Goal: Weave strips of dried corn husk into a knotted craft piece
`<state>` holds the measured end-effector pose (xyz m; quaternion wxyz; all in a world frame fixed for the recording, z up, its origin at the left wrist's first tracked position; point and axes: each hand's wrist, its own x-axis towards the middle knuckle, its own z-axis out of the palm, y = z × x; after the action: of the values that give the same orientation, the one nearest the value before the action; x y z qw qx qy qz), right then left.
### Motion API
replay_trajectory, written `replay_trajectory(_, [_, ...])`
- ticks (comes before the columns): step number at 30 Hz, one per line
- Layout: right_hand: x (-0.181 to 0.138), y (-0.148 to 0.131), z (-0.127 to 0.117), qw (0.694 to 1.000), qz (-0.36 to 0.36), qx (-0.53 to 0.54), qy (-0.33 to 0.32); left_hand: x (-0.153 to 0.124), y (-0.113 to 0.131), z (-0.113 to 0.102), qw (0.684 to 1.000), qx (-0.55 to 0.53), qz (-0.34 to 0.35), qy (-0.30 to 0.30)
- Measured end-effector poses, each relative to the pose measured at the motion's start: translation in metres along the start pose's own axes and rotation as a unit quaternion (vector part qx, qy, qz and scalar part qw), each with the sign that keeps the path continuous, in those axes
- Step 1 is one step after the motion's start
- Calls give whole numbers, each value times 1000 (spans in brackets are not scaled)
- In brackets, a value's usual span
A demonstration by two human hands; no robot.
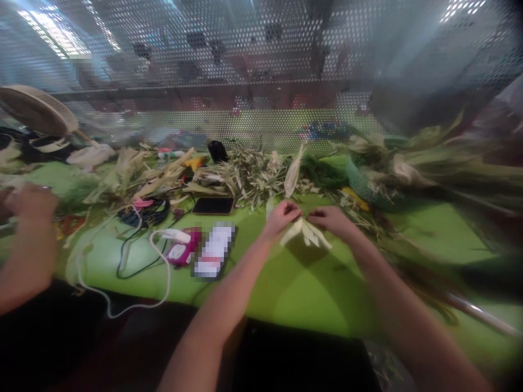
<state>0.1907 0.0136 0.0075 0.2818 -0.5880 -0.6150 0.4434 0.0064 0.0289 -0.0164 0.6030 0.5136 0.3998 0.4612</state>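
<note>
Over the green tabletop, my left hand point(285, 214) pinches the top of a piece of pale corn husk point(307, 234), whose splayed, pointed strips hang down. My right hand point(328, 219) is close on the other side, thumb and fingers pressed together at the husk's upper edge. Whatever sits between those fingertips is too small to make out. Just beyond my left hand, a long dried corn husk point(293, 173) points upward. Behind it lies a heap of cut husk scraps point(261, 177).
A dark phone point(213, 205), a lit phone point(215, 250), a magenta device point(183, 247) and a white cable point(168, 277) lie to the left. At far left is a co-worker's arm point(30, 239). A green basket point(359, 179) and husk bundles point(445, 163) stand right; perforated metal point(253, 65) rises behind.
</note>
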Motion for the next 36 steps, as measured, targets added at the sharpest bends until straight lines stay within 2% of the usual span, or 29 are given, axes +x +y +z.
replay_trajectory(2, [0,1,-6,997,-39,-60,13,4,-2,-1,1000,14,-11,14])
replay_trajectory(6, [-1,3,-7,992,-98,-58,50,4,-2,-4,997,74,11,-18])
replay_trajectory(12, [-4,-5,2,993,-95,-3,65,-1,-2,-6,988,142,31,-49])
replay_trajectory(19, [-12,-17,6,991,-114,-1,72,-2,-3,-6,975,199,61,-73])
replay_trajectory(22, [-14,-18,2,990,-122,-4,75,-4,2,-6,977,192,60,-66])
replay_trajectory(26, [-9,-10,-2,983,-128,-20,133,-3,4,-8,985,148,58,-68])
replay_trajectory(30, [-3,0,0,982,-143,-41,114,-1,0,-8,990,112,50,-73])
replay_trajectory(36, [-6,-1,6,974,-175,-75,125,-1,1,-7,995,78,34,-57])
